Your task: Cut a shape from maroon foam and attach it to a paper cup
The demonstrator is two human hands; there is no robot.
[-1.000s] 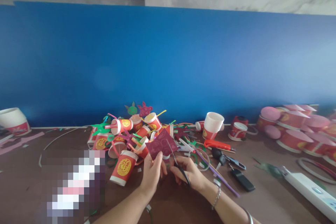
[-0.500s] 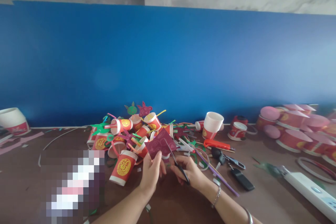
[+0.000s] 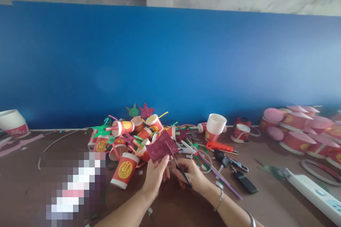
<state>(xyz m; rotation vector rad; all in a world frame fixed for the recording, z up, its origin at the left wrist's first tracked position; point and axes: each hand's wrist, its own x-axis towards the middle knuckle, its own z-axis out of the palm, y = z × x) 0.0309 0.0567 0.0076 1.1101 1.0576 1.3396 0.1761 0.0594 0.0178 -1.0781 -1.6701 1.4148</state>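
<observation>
My left hand [image 3: 155, 176] pinches the lower edge of a dark maroon sheet of paper [image 3: 159, 148] with drawn outlines on it. In my right hand [image 3: 192, 174] is a pair of scissors [image 3: 181, 172] with black handles, its blades lying at the sheet's right part. Whether the blades are apart or together is hard to make out. Right behind the sheet lies a heap of red and white paper cups [image 3: 124, 126] with straws and coloured cut-outs. One larger paper cup [image 3: 124, 170] leans on its side left of my left hand.
A white cup stack [image 3: 216, 124], an orange-red utility knife [image 3: 220, 146], keys [image 3: 222, 158] and a black key fob [image 3: 245, 181] lie to the right. Farther right are a white power strip [image 3: 314, 190] and pink-topped cups [image 3: 297, 142]. A blue panel [image 3: 170, 60] stands behind the table.
The maroon sheet has shifted and turned slightly in my left hand, whose thumb sits a little farther right. My right hand and the scissors have moved slightly left.
</observation>
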